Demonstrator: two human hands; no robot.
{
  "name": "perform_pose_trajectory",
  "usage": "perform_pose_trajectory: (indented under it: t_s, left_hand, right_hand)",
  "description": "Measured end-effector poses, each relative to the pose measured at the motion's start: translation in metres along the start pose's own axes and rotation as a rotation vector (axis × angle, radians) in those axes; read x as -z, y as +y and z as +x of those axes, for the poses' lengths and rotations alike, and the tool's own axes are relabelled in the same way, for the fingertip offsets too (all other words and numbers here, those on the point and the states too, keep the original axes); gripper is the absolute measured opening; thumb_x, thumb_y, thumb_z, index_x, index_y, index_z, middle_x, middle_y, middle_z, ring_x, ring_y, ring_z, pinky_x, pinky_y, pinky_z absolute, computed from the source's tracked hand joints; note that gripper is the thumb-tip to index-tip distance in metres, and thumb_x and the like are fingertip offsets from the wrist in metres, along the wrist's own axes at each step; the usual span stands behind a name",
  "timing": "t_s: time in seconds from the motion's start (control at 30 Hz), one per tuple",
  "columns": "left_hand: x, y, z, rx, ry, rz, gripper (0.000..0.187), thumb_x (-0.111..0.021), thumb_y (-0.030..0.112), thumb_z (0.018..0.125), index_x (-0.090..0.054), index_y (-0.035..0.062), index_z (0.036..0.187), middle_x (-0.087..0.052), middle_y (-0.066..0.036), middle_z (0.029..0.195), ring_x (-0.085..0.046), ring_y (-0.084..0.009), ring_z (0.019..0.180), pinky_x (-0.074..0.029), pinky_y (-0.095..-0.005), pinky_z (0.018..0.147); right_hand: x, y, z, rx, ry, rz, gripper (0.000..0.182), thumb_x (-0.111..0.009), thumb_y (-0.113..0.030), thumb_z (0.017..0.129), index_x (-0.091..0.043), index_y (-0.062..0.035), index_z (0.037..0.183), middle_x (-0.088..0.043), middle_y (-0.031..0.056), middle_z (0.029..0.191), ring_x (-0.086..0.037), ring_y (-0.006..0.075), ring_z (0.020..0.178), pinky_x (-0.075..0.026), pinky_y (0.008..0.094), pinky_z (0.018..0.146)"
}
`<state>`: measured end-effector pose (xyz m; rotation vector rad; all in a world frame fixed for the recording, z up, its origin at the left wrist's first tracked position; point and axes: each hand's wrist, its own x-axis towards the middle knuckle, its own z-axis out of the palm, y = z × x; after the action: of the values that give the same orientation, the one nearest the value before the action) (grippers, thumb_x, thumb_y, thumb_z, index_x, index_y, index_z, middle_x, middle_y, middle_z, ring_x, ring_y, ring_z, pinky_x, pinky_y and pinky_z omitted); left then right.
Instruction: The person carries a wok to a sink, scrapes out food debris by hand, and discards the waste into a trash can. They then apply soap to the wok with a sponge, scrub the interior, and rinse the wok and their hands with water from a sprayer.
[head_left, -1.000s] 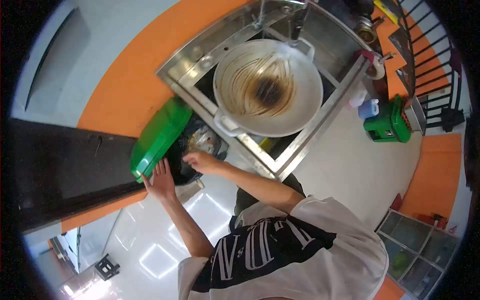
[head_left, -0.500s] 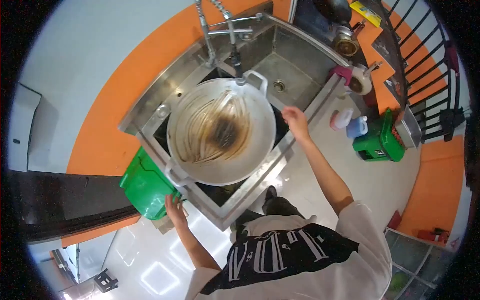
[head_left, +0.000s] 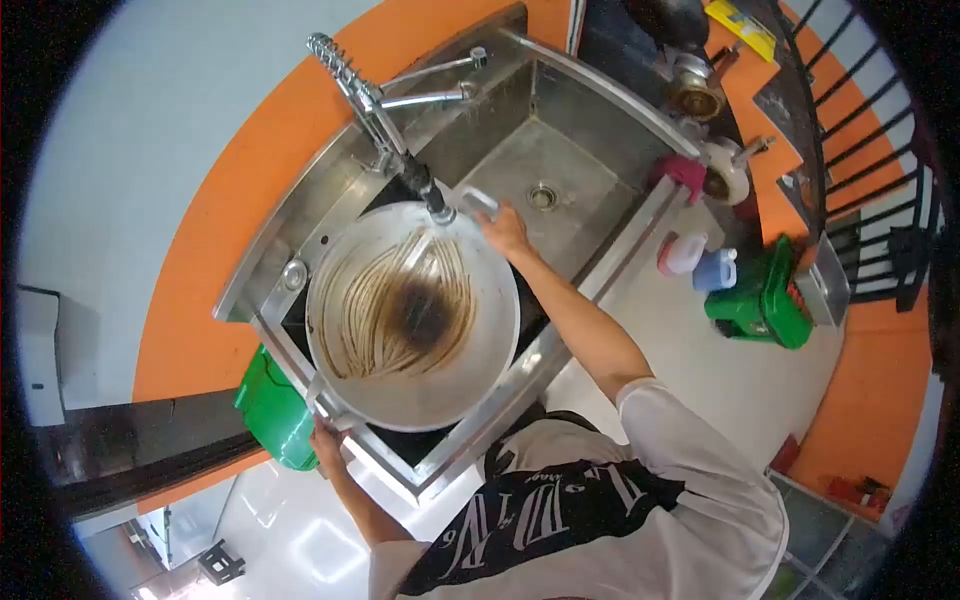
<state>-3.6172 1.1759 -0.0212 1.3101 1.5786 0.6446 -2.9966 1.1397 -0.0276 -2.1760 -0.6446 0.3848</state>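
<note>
A large two-handled metal pan point(head_left: 345, 290) sits over the near-left part of a stainless steel sink unit. Its inside carries dark scorch marks and brown streaks around the middle. My right hand point(head_left: 503, 232) is closed on the far handle point(head_left: 478, 200). At the near-left side, my left hand point(head_left: 326, 446) has its fingers at the other handle point(head_left: 330, 400), seemingly curled around it, partly hidden by the rim of the unit. The spray head point(head_left: 440, 212) of a spring-hose faucet point(head_left: 375, 110) hangs over the pan's far rim.
A sink basin with a drain point(head_left: 542, 197) lies right of the pan. A pink cloth point(head_left: 684, 174) drapes over the sink's edge. Green bins point(head_left: 278, 415) stand at left and right point(head_left: 765, 305), with blue point(head_left: 715, 270) and pinkish jugs point(head_left: 683, 253) on the floor. Burners point(head_left: 697, 92) line the back right.
Both hands, apart from the pan before, have come to its two handles. My view has shifted, so the pan appears lower and further left. The faucet hose now leans left.
</note>
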Motion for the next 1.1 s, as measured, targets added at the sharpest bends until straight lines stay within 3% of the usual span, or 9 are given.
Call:
perform_pose_trajectory:
  t_s: [0.07,0.17,0.23,0.33,0.43,0.7,0.93,1.03,1.1]
  left_hand:
    - [-0.008,0.014,-0.001,0.29,0.307,-0.039,0.054,-0.054,0.052,0.101,-0.066,-0.0012,0.101,-0.057,-0.005,0.074,-0.054,-0.0149,0.058,-0.05,-0.0299,0.05]
    - [0.015,0.032,-0.011,0.245,0.401,0.007,0.059,-0.05,0.059,0.101,-0.062,0.0036,0.087,-0.051,-0.004,0.067,-0.048,-0.0146,0.054,-0.041,-0.0313,0.045]
    - [-0.003,0.111,-0.043,0.124,0.489,-0.016,0.06,-0.051,0.06,0.101,-0.06,0.0041,0.082,-0.049,-0.003,0.062,-0.047,-0.0146,0.049,-0.04,-0.0293,0.042]
    - [0.002,0.167,-0.063,0.255,0.339,0.139,0.061,-0.05,0.059,0.102,-0.058,0.0044,0.078,-0.05,-0.002,0.062,-0.05,-0.0142,0.05,-0.04,-0.0294,0.041]
    - [-0.019,0.195,-0.075,0.29,0.16,-0.05,0.058,-0.048,0.056,0.104,-0.056,0.0055,0.076,-0.051,-0.003,0.064,-0.052,-0.0139,0.05,-0.042,-0.0298,0.041]
    - [-0.19,0.28,-0.139,0.521,0.021,-0.454,0.046,-0.054,0.04,0.104,-0.061,-0.0024,0.087,-0.06,-0.008,0.075,-0.062,-0.0202,0.052,-0.064,-0.0351,0.046]
    - [-0.379,0.319,-0.175,0.599,-0.094,-0.483,0.045,-0.056,0.038,0.103,-0.065,-0.0048,0.091,-0.059,-0.008,0.08,-0.066,-0.0209,0.064,-0.067,-0.0385,0.061]
    - [-0.461,0.303,-0.187,0.382,-0.292,-0.407,0.046,-0.056,0.04,0.104,-0.061,-0.0057,0.101,-0.06,-0.011,0.09,-0.071,-0.0247,0.08,-0.065,-0.0371,0.074]
    - [-0.515,0.294,-0.195,0.376,-0.311,-0.609,0.047,-0.053,0.039,0.106,-0.061,-0.007,0.102,-0.06,-0.015,0.097,-0.072,-0.0317,0.084,-0.064,-0.0403,0.08]
  right_hand:
    - [0.02,-0.006,0.009,-0.064,-0.143,-0.038,0.05,-0.066,-0.034,0.092,-0.064,0.0024,0.126,-0.071,0.0254,0.11,-0.068,0.0379,0.109,-0.051,0.0459,0.095]
    - [0.045,-0.011,0.014,-0.051,-0.149,0.082,0.042,-0.066,-0.033,0.093,-0.07,0.0,0.118,-0.073,0.0218,0.097,-0.071,0.0344,0.094,-0.053,0.0439,0.087]
    - [0.081,-0.026,0.017,-0.01,-0.228,0.05,0.03,-0.063,-0.025,0.093,-0.073,-0.0028,0.111,-0.073,0.0222,0.097,-0.071,0.0374,0.093,-0.054,0.0441,0.084]
    - [0.124,-0.034,0.036,0.032,-0.239,0.148,0.026,-0.063,-0.023,0.092,-0.075,-0.0034,0.105,-0.074,0.0185,0.091,-0.072,0.0313,0.084,-0.054,0.04,0.078]
    - [0.173,-0.042,0.083,-0.011,-0.331,0.141,0.028,-0.067,-0.013,0.09,-0.073,0.007,0.108,-0.074,0.0105,0.084,-0.066,0.015,0.067,-0.051,0.0295,0.059]
    - [0.292,-0.043,0.262,0.075,-0.376,0.074,0.027,-0.068,-0.013,0.085,-0.074,0.0071,0.102,-0.072,0.0099,0.079,-0.066,0.0159,0.064,-0.051,0.0274,0.055]
    - [0.326,-0.004,0.452,0.182,-0.458,-0.129,0.03,-0.064,-0.018,0.084,-0.076,0.0039,0.101,-0.073,0.0118,0.082,-0.069,0.0216,0.074,-0.053,0.0348,0.067]
    - [0.307,0.036,0.54,0.46,-0.48,-0.308,0.029,-0.063,-0.016,0.09,-0.074,0.0052,0.106,-0.071,0.0089,0.081,-0.066,0.0173,0.071,-0.051,0.0311,0.067]
    - [0.295,0.035,0.564,0.441,-0.463,-0.369,0.031,-0.063,-0.018,0.091,-0.073,0.0042,0.109,-0.072,0.0111,0.082,-0.067,0.0196,0.074,-0.051,0.0331,0.073]
